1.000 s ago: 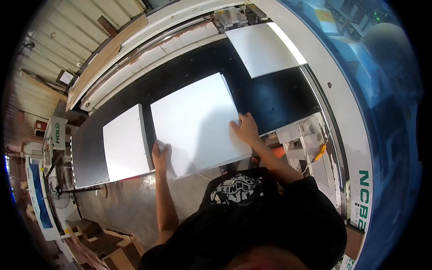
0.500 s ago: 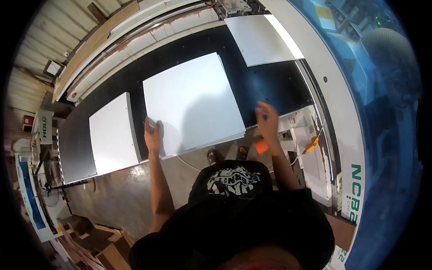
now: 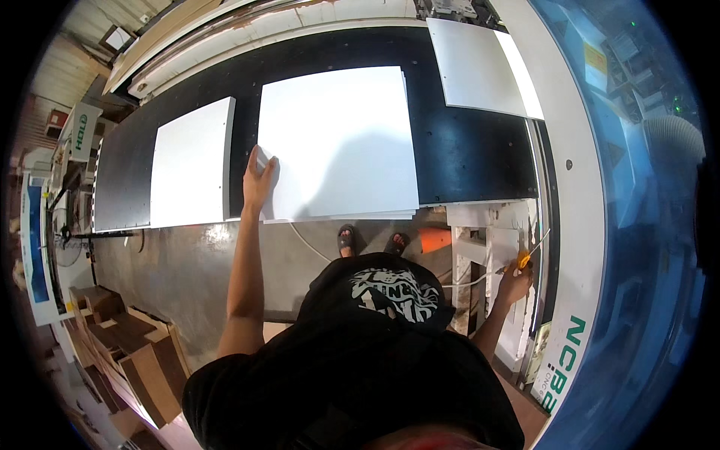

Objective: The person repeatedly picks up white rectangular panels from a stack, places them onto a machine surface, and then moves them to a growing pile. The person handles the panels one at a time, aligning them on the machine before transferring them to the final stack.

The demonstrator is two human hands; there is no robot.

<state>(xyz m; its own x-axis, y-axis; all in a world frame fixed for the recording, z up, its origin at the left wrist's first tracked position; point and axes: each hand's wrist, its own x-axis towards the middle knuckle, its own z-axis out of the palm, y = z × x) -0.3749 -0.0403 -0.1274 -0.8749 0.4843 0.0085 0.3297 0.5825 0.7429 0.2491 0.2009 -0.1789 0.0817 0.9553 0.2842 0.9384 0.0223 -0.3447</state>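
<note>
A stack of white panels (image 3: 330, 112) lies on the black machine bed, its near edge reaching the bed's front. My left hand (image 3: 259, 184) is at the left edge of this stack, thumb on the top face and fingers along the side. Off to the right, my right hand (image 3: 514, 285) is closed around a yellow-orange air blow gun (image 3: 523, 259) with a thin metal nozzle, beside the machine's white side frame. Part of its grip is hidden by my fingers.
Left of the stack lies another white panel (image 3: 191, 165); a third white panel (image 3: 476, 67) is at the far right of the bed (image 3: 472, 154). A blue translucent machine cover (image 3: 630, 225) rises on the right. Brown boards (image 3: 154, 371) stand at lower left. An orange object (image 3: 435, 240) is near my feet.
My right hand has moved right and down from beside the stack to the air blow gun and closed on it. My left hand stays at the stack's left edge. The view has shifted.
</note>
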